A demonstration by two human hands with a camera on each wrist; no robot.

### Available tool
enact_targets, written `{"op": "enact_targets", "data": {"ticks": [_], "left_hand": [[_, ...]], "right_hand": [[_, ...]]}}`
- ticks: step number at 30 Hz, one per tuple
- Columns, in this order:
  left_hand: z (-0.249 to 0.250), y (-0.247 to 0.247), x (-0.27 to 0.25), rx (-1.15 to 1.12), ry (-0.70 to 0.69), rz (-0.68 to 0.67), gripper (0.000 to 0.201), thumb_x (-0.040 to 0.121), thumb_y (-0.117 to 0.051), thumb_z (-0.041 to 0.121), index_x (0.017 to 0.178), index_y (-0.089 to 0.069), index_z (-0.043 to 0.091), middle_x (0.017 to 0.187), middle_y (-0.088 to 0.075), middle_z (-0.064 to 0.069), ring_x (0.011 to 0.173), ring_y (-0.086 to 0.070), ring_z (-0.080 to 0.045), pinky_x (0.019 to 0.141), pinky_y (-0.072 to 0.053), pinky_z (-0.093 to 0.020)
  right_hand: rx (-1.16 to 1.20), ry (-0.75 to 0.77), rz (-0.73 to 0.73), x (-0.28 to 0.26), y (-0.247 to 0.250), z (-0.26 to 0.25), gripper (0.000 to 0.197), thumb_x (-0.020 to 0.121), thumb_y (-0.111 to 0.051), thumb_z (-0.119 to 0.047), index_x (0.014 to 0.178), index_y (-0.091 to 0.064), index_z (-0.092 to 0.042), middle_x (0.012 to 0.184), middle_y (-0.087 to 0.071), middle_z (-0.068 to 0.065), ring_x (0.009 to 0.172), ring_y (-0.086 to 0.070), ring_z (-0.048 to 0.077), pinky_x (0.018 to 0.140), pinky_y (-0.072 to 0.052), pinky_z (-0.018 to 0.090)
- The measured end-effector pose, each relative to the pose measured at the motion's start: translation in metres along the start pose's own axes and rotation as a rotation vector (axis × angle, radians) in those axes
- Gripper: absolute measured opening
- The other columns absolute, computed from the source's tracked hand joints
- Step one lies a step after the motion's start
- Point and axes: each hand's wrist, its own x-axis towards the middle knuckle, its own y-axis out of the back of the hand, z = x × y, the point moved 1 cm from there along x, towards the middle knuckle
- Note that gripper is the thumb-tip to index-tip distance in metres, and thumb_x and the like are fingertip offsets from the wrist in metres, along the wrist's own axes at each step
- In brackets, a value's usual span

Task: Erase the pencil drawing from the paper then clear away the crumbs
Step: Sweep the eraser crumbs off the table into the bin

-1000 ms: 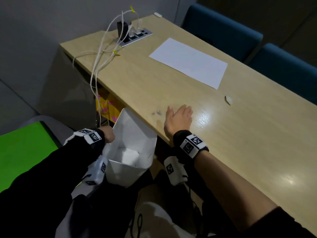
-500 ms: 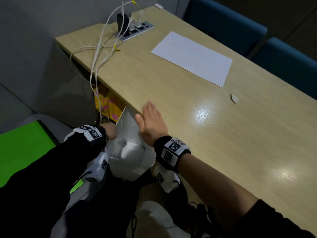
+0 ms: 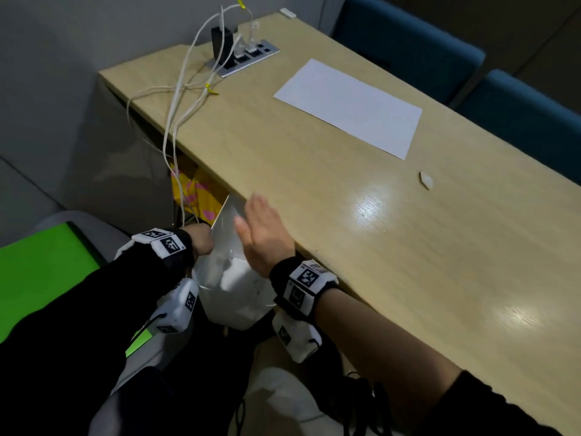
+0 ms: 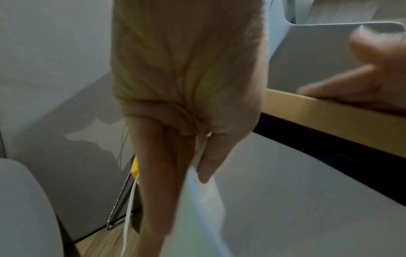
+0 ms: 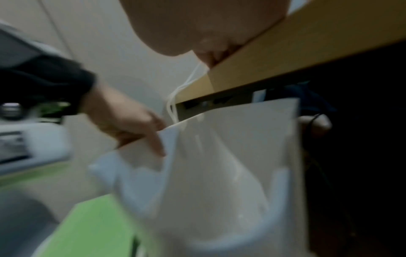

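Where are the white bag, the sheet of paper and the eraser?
white bag (image 3: 239,291), head view, on its side wall.
sheet of paper (image 3: 349,105), head view, its middle.
eraser (image 3: 425,180), head view, its top face.

Office meeting room, long wooden desk, built-in power strip, blue chairs

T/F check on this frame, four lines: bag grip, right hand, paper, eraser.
1. The left hand pinches the white bag by its rim. True.
2. The right hand grips the eraser. False: it is open and flat at the table edge; the eraser lies apart on the table.
3. The paper lies flat on the table. True.
4. The bag sits on the tabletop. False: it hangs below the table edge.
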Motion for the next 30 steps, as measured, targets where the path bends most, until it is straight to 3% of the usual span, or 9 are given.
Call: {"op": "enact_targets", "data": {"ticks": [4, 9, 12, 14, 17, 19, 24, 27, 30], "left_hand": [[0.0, -0.001, -0.001, 0.009, 0.004, 0.01, 0.033, 0.092, -0.046, 0.012, 0.116, -0.059, -0.006, 0.121, -0.06, -0.02, 0.111, -0.057, -0.03, 0.088, -0.043, -0.029], [0.001, 0.0, -0.006, 0.049, 0.002, -0.015, 0.029, 0.09, -0.046, 0.005, 0.11, -0.061, -0.01, 0.107, -0.062, -0.02, 0.098, -0.06, -0.029, 0.071, -0.04, -0.026], [0.003, 0.0, -0.01, 0.067, 0.003, -0.027, 0.018, 0.09, -0.047, 0.006, 0.098, -0.06, -0.004, 0.1, -0.06, -0.018, 0.084, -0.051, -0.023, 0.069, -0.036, -0.025], [0.005, 0.001, -0.01, 0.055, -0.007, -0.025, 0.018, 0.091, -0.048, 0.011, 0.096, -0.06, -0.002, 0.097, -0.058, -0.015, 0.085, -0.05, -0.022, 0.071, -0.037, -0.026], [0.006, 0.002, -0.012, 0.046, -0.014, -0.003, 0.028, 0.092, -0.048, 0.013, 0.106, -0.062, -0.008, 0.096, -0.057, -0.013, 0.087, -0.051, -0.022, 0.072, -0.037, -0.025], [0.007, 0.003, -0.014, 0.048, -0.019, 0.004, 0.029, 0.092, -0.047, 0.011, 0.107, -0.062, -0.008, 0.099, -0.06, -0.014, 0.087, -0.05, -0.021, 0.072, -0.037, -0.025], [0.006, 0.003, -0.019, 0.031, -0.007, -0.016, 0.029, 0.091, -0.046, 0.005, 0.112, -0.06, -0.009, 0.117, -0.061, -0.024, 0.089, -0.051, -0.023, 0.072, -0.037, -0.025], [0.01, 0.005, -0.026, 0.014, -0.024, -0.035, 0.028, 0.092, -0.049, 0.008, 0.112, -0.059, -0.008, 0.115, -0.062, -0.02, 0.096, -0.056, -0.026, 0.069, -0.04, -0.025], [0.009, 0.008, -0.028, -0.019, -0.018, -0.044, 0.028, 0.09, -0.052, 0.008, 0.111, -0.06, -0.008, 0.114, -0.063, -0.021, 0.092, -0.057, -0.025, 0.067, -0.041, -0.027]], "right_hand": [[0.182, 0.099, 0.052, -0.014, 0.002, -0.008, 0.051, 0.103, -0.022, -0.03, 0.149, -0.015, -0.009, 0.158, -0.006, 0.004, 0.146, -0.003, 0.011, 0.114, 0.001, 0.019], [0.129, -0.197, 0.356, -0.001, 0.038, 0.038, 0.061, 0.1, -0.011, -0.041, 0.145, -0.025, -0.002, 0.157, -0.012, 0.014, 0.146, -0.008, 0.021, 0.118, -0.004, 0.03], [-0.134, -0.225, 0.245, 0.005, 0.032, 0.048, 0.077, 0.094, 0.004, -0.053, 0.146, -0.02, -0.001, 0.157, -0.01, 0.016, 0.145, -0.007, 0.027, 0.12, -0.006, 0.04], [-0.228, -0.108, 0.129, 0.003, 0.016, 0.034, 0.065, 0.098, -0.004, -0.046, 0.149, -0.008, -0.006, 0.158, 0.001, 0.011, 0.146, 0.001, 0.023, 0.116, 0.005, 0.034], [-0.012, 0.057, 0.045, -0.003, 0.007, 0.01, 0.054, 0.103, -0.018, -0.034, 0.149, -0.013, -0.007, 0.158, -0.004, 0.01, 0.146, -0.002, 0.019, 0.115, 0.003, 0.026], [0.101, 0.067, 0.125, -0.006, 0.014, 0.007, 0.051, 0.103, -0.02, -0.03, 0.148, -0.018, -0.007, 0.158, -0.009, 0.008, 0.146, -0.006, 0.017, 0.115, 0.0, 0.024], [0.356, -0.324, 0.614, -0.021, 0.052, 0.055, 0.048, 0.103, -0.02, -0.029, 0.144, -0.03, -0.007, 0.154, -0.026, 0.007, 0.143, -0.021, 0.019, 0.117, -0.012, 0.028], [0.141, -0.475, 0.59, -0.028, 0.055, 0.082, 0.048, 0.102, -0.017, -0.026, 0.137, -0.037, -0.001, 0.15, -0.028, 0.016, 0.141, -0.021, 0.025, 0.117, -0.014, 0.039], [-0.123, -0.445, 0.451, -0.027, 0.035, 0.075, 0.052, 0.101, -0.015, -0.029, 0.143, -0.027, 0.0, 0.155, -0.016, 0.017, 0.144, -0.011, 0.026, 0.118, -0.009, 0.039]]}}
